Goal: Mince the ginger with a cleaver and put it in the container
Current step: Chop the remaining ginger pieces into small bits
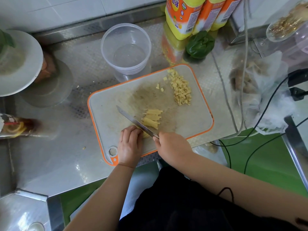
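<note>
A grey cutting board (191, 120) with an orange rim lies on the steel counter. My right hand (171, 145) grips the cleaver (135, 122), whose blade runs diagonally across the board's near half. Ginger strips (152, 118) lie fanned out just right of the blade. My left hand (130, 142) sits with curled fingers on a piece of ginger (145, 135) against the blade's left side. A pile of diced ginger (180, 89) lies at the board's far right. An empty clear plastic container (125, 47) stands behind the board.
Yellow-and-orange bottles (185, 15) and a green pepper (200, 45) stand at the back right. A white plate (20, 64) sits at the left, a lying bottle (15, 127) below it. Plastic bags (260, 90) and black cables (266, 117) crowd the right side.
</note>
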